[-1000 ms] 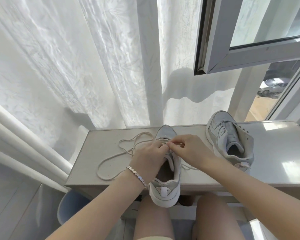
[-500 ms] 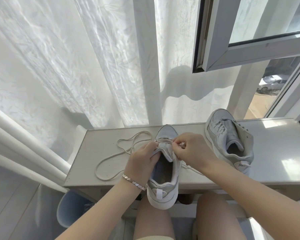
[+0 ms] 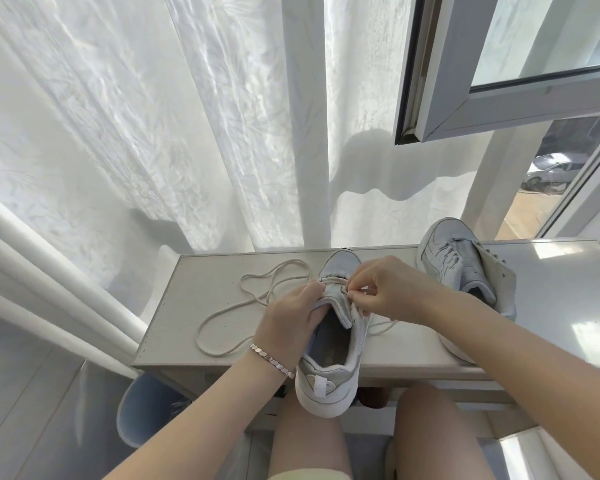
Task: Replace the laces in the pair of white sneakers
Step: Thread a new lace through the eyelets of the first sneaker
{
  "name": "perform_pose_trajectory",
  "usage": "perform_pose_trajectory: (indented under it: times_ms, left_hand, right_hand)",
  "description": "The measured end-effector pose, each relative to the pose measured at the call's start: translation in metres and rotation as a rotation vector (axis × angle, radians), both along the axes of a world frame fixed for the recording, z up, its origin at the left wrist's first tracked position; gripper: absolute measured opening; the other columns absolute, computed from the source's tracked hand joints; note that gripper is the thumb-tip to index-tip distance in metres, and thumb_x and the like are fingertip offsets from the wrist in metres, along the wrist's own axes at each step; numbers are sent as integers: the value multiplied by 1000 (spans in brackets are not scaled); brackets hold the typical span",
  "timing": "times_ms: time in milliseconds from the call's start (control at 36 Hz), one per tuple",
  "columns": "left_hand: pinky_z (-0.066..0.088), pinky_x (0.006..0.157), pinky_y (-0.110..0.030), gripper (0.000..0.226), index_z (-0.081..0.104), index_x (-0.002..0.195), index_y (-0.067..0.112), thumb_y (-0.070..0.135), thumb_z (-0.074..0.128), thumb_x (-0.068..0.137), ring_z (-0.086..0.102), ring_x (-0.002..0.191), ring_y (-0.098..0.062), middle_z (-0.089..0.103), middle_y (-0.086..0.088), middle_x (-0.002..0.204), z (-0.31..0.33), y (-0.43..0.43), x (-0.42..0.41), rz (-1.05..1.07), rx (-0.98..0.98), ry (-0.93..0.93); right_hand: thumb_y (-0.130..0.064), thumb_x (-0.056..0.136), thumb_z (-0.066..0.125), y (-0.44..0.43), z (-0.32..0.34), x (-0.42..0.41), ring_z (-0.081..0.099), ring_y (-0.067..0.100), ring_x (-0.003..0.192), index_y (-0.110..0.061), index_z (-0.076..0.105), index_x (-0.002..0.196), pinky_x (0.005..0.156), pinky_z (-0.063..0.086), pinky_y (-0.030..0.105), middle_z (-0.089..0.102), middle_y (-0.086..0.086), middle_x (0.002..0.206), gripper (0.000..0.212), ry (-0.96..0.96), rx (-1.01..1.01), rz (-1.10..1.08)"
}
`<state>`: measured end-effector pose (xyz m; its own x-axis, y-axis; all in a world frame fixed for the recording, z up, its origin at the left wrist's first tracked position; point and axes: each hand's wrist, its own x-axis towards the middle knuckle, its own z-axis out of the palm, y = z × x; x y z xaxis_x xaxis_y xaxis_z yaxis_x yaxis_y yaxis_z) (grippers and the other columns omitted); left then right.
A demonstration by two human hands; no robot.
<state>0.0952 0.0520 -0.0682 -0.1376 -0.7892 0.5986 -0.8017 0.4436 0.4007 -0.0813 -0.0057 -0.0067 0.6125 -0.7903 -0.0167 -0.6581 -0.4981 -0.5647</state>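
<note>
Over the last second the left hand (image 3: pixel 291 320) has slid off the tongue to the left flank of the near sneaker (image 3: pixel 333 362). Its grip is now closed round the collar and tongue edge, so the shoe's opening is uncovered. The right hand (image 3: pixel 387 289) has stayed at the right-hand eyelets, fingertips pinching the lace (image 3: pixel 275 263) just beside the tongue.

I judge this to be threading at the lower eyelets, with the left hand steadying the shoe. Only the rows near the toe look laced, so most of this shoe is still to do.

The near sneaker sits at the worktop's (image 3: pixel 551 299) near edge, toe pointing to the far edge and heel hanging over the person's knees. The lace's free length lies in loose loops towards the left edge, and a short stretch shows under the right wrist. The second sneaker (image 3: pixel 465 268), which looks already laced, stands near the far edge to the right.

A white curtain (image 3: pixel 153 116) hangs behind the pale worktop. An open window (image 3: pixel 482 81) at upper right shows a parked car (image 3: pixel 551 169) outside.
</note>
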Motion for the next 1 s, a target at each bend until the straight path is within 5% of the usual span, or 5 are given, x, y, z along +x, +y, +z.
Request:
perform_pose_trajectory:
  times_ms: [278,472,667,861,1000]
  left_hand:
    - [45,63,-35,11,45,85,19,30,48,84,54,78,-15,64,-5,86,2,1,-2,-23,37,86]
    - [45,70,-29,11,42,79,21,29,49,82,54,88,-11,53,8,105,1,1,-4,-14,25,92]
    - [45,73,-25,8,44,79,22,27,50,80,54,92,-10,67,-6,98,2,1,-3,-22,48,107]
    - [41,78,-18,5,47,81,25,29,50,80,52,98,-9,62,0,112,4,4,-3,-53,87,118]
    - [40,79,-12,9,55,86,25,27,52,78,52,92,-9,61,-1,107,6,5,-2,-80,115,119]
  right_hand:
    - [-18,88,60,4,-10,15,55,14,85,-14,76,92,77,39,23,56,-4,80,16,-70,-11,-186]
    - [-9,94,48,7,-10,15,51,6,63,-9,67,114,56,36,8,63,-3,77,28,-50,154,-172]
    - [-8,89,55,7,-17,21,54,5,83,-12,69,111,61,34,3,70,5,106,26,-137,136,-251]
    - [-7,76,72,-7,-10,16,61,10,75,-9,72,98,68,45,12,70,5,86,22,-222,255,-277]
    - [-25,82,69,-17,1,23,58,12,74,-12,74,89,76,48,28,71,12,87,15,-24,317,-116]
